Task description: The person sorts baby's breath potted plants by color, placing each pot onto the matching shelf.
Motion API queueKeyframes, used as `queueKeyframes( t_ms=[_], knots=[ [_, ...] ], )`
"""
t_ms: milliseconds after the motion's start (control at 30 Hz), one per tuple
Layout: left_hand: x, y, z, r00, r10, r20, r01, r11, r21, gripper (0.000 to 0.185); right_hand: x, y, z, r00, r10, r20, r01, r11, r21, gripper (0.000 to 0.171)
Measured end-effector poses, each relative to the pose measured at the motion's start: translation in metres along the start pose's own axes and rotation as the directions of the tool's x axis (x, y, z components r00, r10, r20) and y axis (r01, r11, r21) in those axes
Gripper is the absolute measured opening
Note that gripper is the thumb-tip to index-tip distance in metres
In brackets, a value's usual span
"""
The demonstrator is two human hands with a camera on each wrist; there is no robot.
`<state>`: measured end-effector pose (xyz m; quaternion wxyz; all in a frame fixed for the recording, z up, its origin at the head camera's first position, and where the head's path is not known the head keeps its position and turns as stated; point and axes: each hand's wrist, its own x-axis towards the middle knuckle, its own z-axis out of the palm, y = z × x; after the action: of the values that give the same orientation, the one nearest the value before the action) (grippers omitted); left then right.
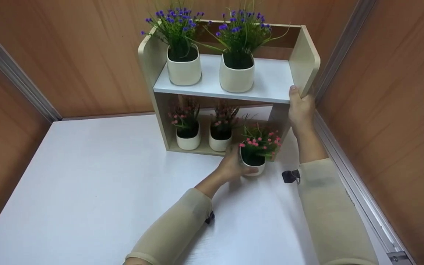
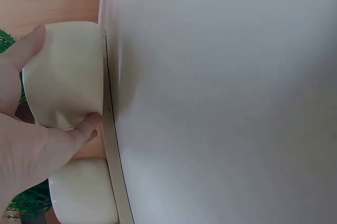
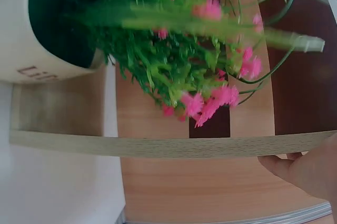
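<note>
My left hand [image 1: 232,165] grips a white flowerpot [image 2: 68,71] of pink flowers [image 3: 210,103], thumb on one side and fingers on the other. In the head view this pot is at the front right of the lower shelf [image 1: 201,150], overlapping its front edge. Higher up, my right hand [image 1: 302,110] holds the right side panel [image 1: 306,60] of the two-tier shelf unit, just below the upper board [image 1: 271,79]. Two more pots of pink flowers, a left one [image 1: 188,141] and a middle one [image 1: 220,142], stand on the lower tier.
On the upper tier are two white pots with purple flowers, one left [image 1: 184,71] and one right [image 1: 237,79]. The unit stands on a white table [image 1: 105,184] against a wood-grain back wall [image 1: 87,55]. Another wood-grain wall [image 1: 392,110] rises close beside my right arm.
</note>
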<state>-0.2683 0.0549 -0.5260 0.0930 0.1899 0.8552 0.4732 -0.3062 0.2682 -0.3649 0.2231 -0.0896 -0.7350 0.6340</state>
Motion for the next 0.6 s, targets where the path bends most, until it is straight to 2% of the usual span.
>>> queueKeyframes(
  t_ms=[100,300,400,500,600],
  knots=[
    [0.004,0.001,0.000,0.999,-0.036,0.001,0.036,0.999,0.027,0.110,0.000,0.000,0.000,1.000,0.004,0.005,-0.004,1.000,0.009,0.063],
    [0.015,0.001,0.003,1.000,0.004,-0.025,-0.003,0.999,0.032,0.111,0.000,0.001,0.000,0.999,-0.043,0.013,0.043,0.998,0.044,0.064],
    [0.020,0.001,0.005,0.999,-0.003,-0.041,0.003,1.000,0.012,0.105,0.000,0.001,0.001,0.999,-0.041,0.014,0.040,0.998,0.047,0.061],
    [0.032,-0.011,0.015,0.998,-0.014,-0.062,0.016,0.999,0.040,0.100,-0.001,0.001,0.002,1.000,-0.018,0.010,0.018,0.999,0.044,0.059],
    [0.047,-0.028,0.026,0.997,0.021,-0.075,-0.013,0.995,0.101,0.096,0.000,0.001,0.001,1.000,-0.010,0.012,0.009,0.999,0.041,0.060]
  ],
)
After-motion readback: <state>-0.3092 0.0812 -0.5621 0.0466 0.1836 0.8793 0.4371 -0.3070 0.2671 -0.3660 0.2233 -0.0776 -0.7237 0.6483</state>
